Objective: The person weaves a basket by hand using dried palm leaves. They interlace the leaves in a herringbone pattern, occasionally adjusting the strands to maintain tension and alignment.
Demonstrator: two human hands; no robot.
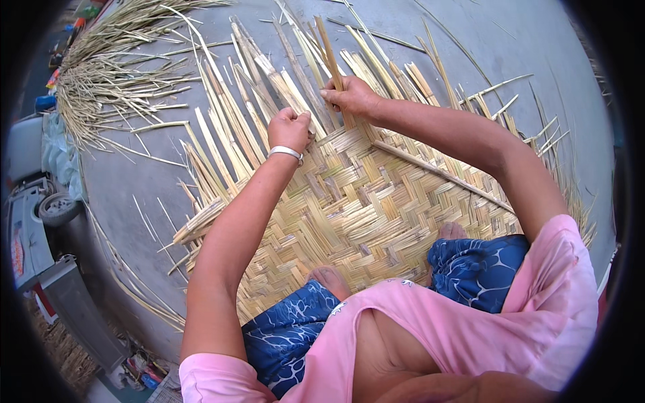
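Observation:
A large mat [349, 215] of pale split reeds, woven in a zigzag pattern, lies beneath me. Loose reed strips [225, 134] fan out from its far edge. My right hand [351, 99] is closed around a few brownish reed strips [327, 50], which stand up from the weave at that edge. Just left of it, my left hand [290, 129], with a pale band on the wrist, is curled shut low over the strips. Its fingertips are turned away, so what they pinch is hidden. A long thin stick [440, 174] lies slantwise across the mat, right of my hands.
A big heap of thin reed stalks [101, 87] spreads over the grey floor [141, 181] at the far left. Beyond the floor's left edge stands a vehicle with a wheel [59, 209]. My bare feet [329, 281] rest on the mat. Loose stalks lie around its right side.

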